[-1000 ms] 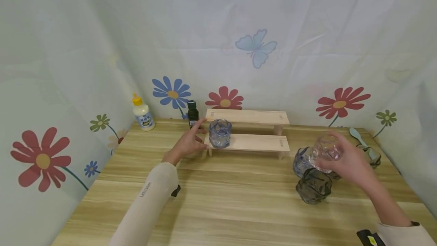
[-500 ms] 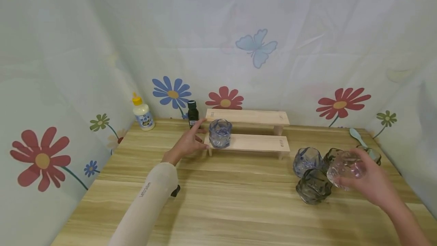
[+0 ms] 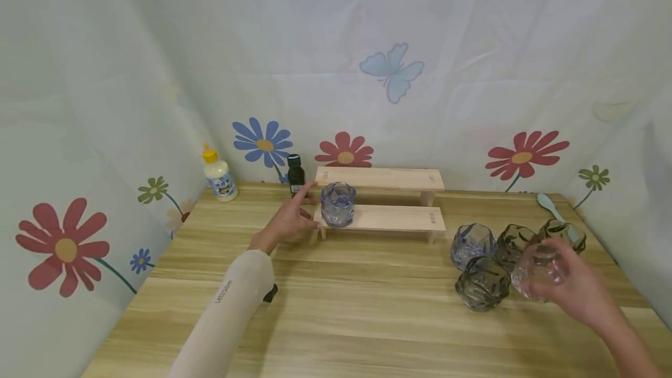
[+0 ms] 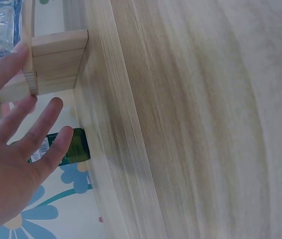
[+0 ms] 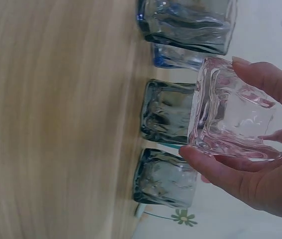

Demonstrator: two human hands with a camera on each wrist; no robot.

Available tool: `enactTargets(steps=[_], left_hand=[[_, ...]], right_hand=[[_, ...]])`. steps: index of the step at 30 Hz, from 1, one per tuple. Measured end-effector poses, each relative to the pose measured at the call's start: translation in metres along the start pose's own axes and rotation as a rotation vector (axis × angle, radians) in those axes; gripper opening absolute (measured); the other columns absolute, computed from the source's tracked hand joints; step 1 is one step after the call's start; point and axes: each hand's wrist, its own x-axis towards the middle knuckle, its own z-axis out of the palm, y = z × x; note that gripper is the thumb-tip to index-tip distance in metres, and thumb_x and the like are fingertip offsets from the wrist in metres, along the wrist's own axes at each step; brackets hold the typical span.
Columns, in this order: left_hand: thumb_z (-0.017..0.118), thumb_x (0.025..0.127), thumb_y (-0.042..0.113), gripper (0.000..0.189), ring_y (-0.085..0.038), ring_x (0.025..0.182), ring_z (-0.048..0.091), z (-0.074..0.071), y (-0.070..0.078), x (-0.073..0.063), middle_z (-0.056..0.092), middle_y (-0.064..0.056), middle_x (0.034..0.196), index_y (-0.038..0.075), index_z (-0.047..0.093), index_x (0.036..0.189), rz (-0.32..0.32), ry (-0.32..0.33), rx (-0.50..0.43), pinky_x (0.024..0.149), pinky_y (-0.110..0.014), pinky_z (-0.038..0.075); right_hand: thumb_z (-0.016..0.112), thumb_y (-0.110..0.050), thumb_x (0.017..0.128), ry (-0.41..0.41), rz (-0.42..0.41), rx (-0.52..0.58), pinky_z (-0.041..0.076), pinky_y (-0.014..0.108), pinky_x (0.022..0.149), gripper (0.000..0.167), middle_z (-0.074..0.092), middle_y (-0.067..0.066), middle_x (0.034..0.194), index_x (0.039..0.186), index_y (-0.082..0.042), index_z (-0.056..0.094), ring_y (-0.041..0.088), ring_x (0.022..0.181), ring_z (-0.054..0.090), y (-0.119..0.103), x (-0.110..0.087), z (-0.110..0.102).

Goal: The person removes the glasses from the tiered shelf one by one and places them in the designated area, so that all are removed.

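Observation:
My right hand [image 3: 574,284] grips a pinkish clear glass [image 5: 235,112] by its sides, thumb on one side and fingers on the other. In the right wrist view the base of this glass hangs apart from the tabletop. My left hand [image 3: 286,223] has its fingers spread at the left end of a two-step wooden rack [image 3: 394,219], thumb and fingertip right at the board's edge in the left wrist view. A bluish glass [image 3: 338,206] stands upright on the rack's lower step, close beside those fingers.
On the right stand another bluish glass [image 3: 473,247] and dark grey glasses, one [image 3: 482,284] nearest me, one [image 3: 514,244] behind, one [image 3: 559,232] by a pale blue spoon [image 3: 549,206]. Behind my left hand is a dark bottle [image 3: 296,175]; a yellow-capped bottle [image 3: 220,177] stands far left.
My right hand has carried the pinkish glass rightward and toward me, from over the bluish glass to beside the front grey one. The left hand has stayed at the rack.

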Motion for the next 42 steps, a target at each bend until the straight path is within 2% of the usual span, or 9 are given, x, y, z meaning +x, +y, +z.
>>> enactTargets(steps=[4, 10, 16, 20, 25, 29, 34, 38, 42], left_hand=[[0.084, 0.081, 0.013, 0.103, -0.035, 0.108, 0.067, -0.001, -0.001, -0.001, 0.055, -0.015, 0.145, 0.036, 0.019, 0.157, -0.004, 0.004, -0.003, 0.095, -0.049, 0.054], [0.084, 0.081, 0.014, 0.104, -0.035, 0.107, 0.068, 0.000, -0.002, -0.001, 0.056, -0.015, 0.144, 0.037, 0.018, 0.158, 0.013, 0.007, -0.003, 0.094, -0.050, 0.054], [0.084, 0.081, 0.014, 0.104, -0.035, 0.106, 0.068, 0.002, -0.003, 0.000, 0.057, -0.015, 0.144, 0.037, 0.018, 0.158, 0.011, 0.010, 0.004, 0.093, -0.049, 0.055], [0.084, 0.081, 0.013, 0.103, -0.036, 0.107, 0.068, 0.001, -0.002, 0.001, 0.056, -0.015, 0.144, 0.037, 0.018, 0.157, 0.008, 0.012, 0.003, 0.094, -0.050, 0.054], [0.083, 0.082, 0.014, 0.103, -0.036, 0.108, 0.068, 0.001, -0.003, 0.001, 0.056, -0.015, 0.144, 0.037, 0.018, 0.157, 0.009, 0.006, 0.009, 0.094, -0.050, 0.054], [0.083, 0.082, 0.014, 0.103, -0.036, 0.108, 0.068, 0.001, -0.004, 0.001, 0.056, -0.016, 0.144, 0.037, 0.018, 0.158, 0.013, 0.003, 0.000, 0.094, -0.050, 0.054], [0.083, 0.082, 0.013, 0.103, -0.036, 0.108, 0.068, 0.001, -0.004, 0.001, 0.056, -0.017, 0.144, 0.035, 0.017, 0.158, 0.019, -0.002, -0.008, 0.093, -0.049, 0.054], [0.084, 0.081, 0.012, 0.105, -0.037, 0.107, 0.068, 0.001, -0.004, 0.000, 0.056, -0.017, 0.144, 0.036, 0.017, 0.158, 0.027, 0.005, -0.012, 0.093, -0.049, 0.055], [0.084, 0.080, 0.011, 0.105, -0.037, 0.107, 0.068, 0.001, -0.004, 0.001, 0.057, -0.017, 0.143, 0.037, 0.018, 0.158, 0.023, 0.010, -0.016, 0.092, -0.049, 0.055]], right_hand=[[0.086, -0.023, 0.076, 0.007, -0.032, 0.019, 0.053, 0.046, 0.060, 0.093, 0.060, 0.040, 0.105, 0.144, 0.005, 0.031, 0.046, 0.086, 0.065, 0.006, 0.003, 0.010], [0.084, -0.010, 0.075, -0.004, -0.061, 0.016, 0.048, 0.033, 0.055, 0.085, 0.063, 0.024, 0.092, 0.141, 0.006, 0.032, 0.025, 0.075, 0.062, 0.015, 0.006, 0.026], [0.089, -0.009, 0.068, 0.052, -0.118, -0.028, 0.049, 0.037, 0.057, 0.088, 0.065, 0.029, 0.092, 0.136, 0.006, 0.036, 0.038, 0.078, 0.066, 0.023, 0.007, 0.036], [0.091, -0.008, 0.063, 0.116, -0.170, -0.025, 0.049, 0.033, 0.057, 0.088, 0.064, 0.033, 0.093, 0.132, 0.008, 0.039, 0.048, 0.082, 0.066, 0.028, 0.006, 0.041], [0.093, -0.006, 0.058, 0.173, -0.207, -0.014, 0.047, 0.028, 0.057, 0.092, 0.065, 0.030, 0.092, 0.130, 0.008, 0.040, 0.049, 0.081, 0.066, 0.031, 0.004, 0.046], [0.095, -0.008, 0.057, 0.168, -0.195, 0.003, 0.052, 0.037, 0.061, 0.097, 0.064, 0.032, 0.094, 0.133, 0.010, 0.037, 0.051, 0.083, 0.065, 0.032, 0.004, 0.048], [0.092, -0.012, 0.066, 0.069, -0.111, 0.030, 0.053, 0.061, 0.074, 0.102, 0.058, 0.041, 0.107, 0.141, 0.010, 0.027, 0.061, 0.098, 0.059, 0.030, 0.005, 0.044], [0.090, -0.015, 0.070, 0.020, -0.076, 0.040, 0.051, 0.065, 0.078, 0.103, 0.053, 0.044, 0.113, 0.144, 0.011, 0.023, 0.064, 0.104, 0.054, 0.030, 0.005, 0.041], [0.090, -0.017, 0.071, 0.013, -0.076, 0.034, 0.051, 0.061, 0.074, 0.105, 0.053, 0.044, 0.113, 0.146, 0.011, 0.021, 0.060, 0.102, 0.055, 0.031, 0.005, 0.041]])
